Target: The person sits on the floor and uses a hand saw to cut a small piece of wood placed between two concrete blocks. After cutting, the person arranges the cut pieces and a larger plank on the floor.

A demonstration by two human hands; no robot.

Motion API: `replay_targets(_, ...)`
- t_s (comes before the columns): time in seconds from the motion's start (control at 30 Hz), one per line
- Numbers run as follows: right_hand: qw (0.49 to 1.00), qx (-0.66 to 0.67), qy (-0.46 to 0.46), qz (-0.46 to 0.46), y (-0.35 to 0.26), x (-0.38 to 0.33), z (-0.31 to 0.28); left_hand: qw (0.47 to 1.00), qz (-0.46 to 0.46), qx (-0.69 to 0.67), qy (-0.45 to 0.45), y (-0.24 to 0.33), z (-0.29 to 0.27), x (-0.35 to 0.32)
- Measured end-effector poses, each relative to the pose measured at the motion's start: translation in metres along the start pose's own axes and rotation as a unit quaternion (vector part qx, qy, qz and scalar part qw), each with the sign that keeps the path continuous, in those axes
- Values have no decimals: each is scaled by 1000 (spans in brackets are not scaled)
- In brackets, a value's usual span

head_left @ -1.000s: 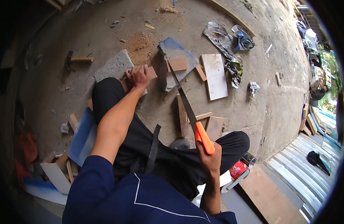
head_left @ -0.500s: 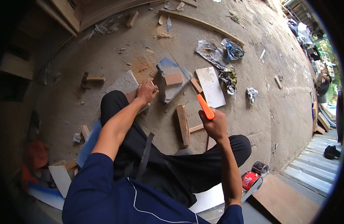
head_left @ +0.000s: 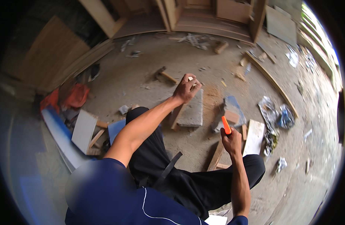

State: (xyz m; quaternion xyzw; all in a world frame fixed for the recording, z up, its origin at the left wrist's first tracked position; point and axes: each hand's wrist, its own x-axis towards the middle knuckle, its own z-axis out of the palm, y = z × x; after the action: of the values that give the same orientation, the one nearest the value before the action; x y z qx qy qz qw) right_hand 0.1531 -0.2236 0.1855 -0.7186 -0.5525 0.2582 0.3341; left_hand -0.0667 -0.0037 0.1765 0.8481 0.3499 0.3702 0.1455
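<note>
"Okay, head view, from where I'm standing: right hand [head_left: 231, 141]?"

"Wrapped round an orange-handled saw [head_left: 226, 126]. Handle points away from the body; blade barely shows."

"Left hand [head_left: 186, 90]?"

"Out front, farther from the body than the right. Fingers curled; pale spot among the fingertips, can't tell if it's something held."

"Near it?"

"Brown board [head_left: 177, 115] on its body side, beside a grey block [head_left: 194, 114]. Can't tell if the hand touches either. Hammer [head_left: 167, 77] lies left of that hand, sawdust [head_left: 213, 95] right of it."

"Around the right one?"

"Blue-and-grey slab [head_left: 236, 104] just beyond, brown wood piece [head_left: 231, 116] on top. White board [head_left: 255, 135] just right of the hand. Wooden block [head_left: 216, 155] to its left, nearer the body."
</note>
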Motion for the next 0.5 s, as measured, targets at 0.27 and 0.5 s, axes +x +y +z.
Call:
replay_targets(0.27,989,-95,-49,-100,-24,14,65,957,-208,2,201,-10,-74,-58)
replay_targets(0.5,964,-94,-100,-227,-24,13,128,912,-372,-63,160,-14,-122,-144)
